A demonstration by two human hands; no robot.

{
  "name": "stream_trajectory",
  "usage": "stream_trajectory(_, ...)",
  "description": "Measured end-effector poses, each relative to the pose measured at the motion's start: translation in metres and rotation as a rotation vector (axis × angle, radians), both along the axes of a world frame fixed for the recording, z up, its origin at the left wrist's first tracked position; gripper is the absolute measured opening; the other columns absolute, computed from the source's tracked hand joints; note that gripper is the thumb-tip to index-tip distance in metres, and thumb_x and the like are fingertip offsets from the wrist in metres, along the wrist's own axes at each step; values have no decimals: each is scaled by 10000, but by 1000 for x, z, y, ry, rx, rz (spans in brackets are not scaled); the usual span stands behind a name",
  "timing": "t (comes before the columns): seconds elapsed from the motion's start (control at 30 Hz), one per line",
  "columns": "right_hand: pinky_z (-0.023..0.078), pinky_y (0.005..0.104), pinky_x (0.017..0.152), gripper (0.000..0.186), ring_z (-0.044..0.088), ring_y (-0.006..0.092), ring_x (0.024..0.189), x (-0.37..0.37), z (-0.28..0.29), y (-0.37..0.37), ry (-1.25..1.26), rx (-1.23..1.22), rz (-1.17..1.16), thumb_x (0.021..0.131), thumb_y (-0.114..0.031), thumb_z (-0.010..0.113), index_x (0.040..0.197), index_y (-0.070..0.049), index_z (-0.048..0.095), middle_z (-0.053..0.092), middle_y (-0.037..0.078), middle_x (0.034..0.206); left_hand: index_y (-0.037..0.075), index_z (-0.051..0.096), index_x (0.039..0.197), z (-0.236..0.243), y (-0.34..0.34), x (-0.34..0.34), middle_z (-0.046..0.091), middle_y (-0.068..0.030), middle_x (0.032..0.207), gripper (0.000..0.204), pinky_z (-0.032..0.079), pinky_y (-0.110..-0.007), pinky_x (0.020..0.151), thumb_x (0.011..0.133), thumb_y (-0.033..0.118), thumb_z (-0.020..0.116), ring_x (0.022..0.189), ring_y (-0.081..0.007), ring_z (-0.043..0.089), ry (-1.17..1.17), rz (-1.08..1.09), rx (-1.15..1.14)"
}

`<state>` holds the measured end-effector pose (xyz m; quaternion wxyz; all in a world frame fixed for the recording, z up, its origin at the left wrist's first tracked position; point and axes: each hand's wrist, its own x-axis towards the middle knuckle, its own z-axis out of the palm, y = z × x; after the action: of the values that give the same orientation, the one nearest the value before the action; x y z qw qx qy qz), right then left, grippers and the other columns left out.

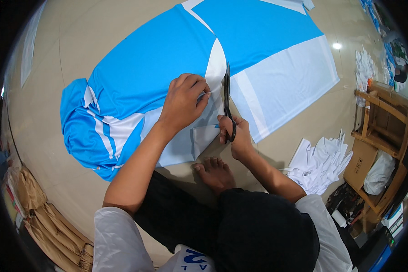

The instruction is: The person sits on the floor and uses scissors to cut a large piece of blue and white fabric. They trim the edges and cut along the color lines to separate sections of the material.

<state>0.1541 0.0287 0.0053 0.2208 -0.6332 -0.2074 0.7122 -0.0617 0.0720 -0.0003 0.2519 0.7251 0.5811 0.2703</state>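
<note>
A large printed fabric (149,59) in bright blue and white, with a paler underside panel (285,86), is spread over the floor and bunched at its left end. My left hand (183,99) pinches the white section near the middle, fingers curled on the cloth. Just to the right, my right hand (235,133) grips black-handled scissors (227,90) by the handles, blades pointing away from me along that white section. Whether the blade tips touch the cloth is hard to tell. My bare foot (215,177) is on the floor below the fabric.
A pile of white fabric scraps (319,163) lies at the right, beside a wooden stand (381,104) holding cardboard (360,163) and a white bag (378,172). Brown bundles (50,217) sit at the lower left. More cloth (365,68) and a dark, indistinct shape are at the far right.
</note>
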Motion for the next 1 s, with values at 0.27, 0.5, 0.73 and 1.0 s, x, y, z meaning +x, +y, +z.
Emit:
stream_trajectory(0.27,444,285,511,299,552,130,523,4,-2,13,37,70,29,961,-295,788,971,-9,700,589,8,697,83,729,1038,0,0,0,734,-84,1231,118,487,-478,1037,946,136,782,1233,-320,656,-1,0,6)
stream_trajectory(0.5,426,276,483,277,537,102,500,3,-1,16,18,62,8,966,-252,796,840,-51,652,589,1,643,83,727,1034,-1,0,-1,732,-84,1226,118,489,-481,1035,949,144,782,1233,-322,655,7,2,12)
stream_trajectory(0.73,420,280,486,251,526,112,489,8,-2,20,-20,53,52,956,-244,793,842,-62,665,583,-4,657,83,729,1034,-2,0,0,732,-83,1232,115,488,-486,1036,952,146,780,1240,-321,652,10,0,11)
stream_trajectory(1.0,405,264,484,232,515,96,492,11,-3,22,-36,66,80,972,-215,774,831,-67,664,572,-13,648,84,732,1038,-1,0,-1,732,-80,1237,112,486,-483,1041,955,140,782,1248,-316,651,13,3,-2)
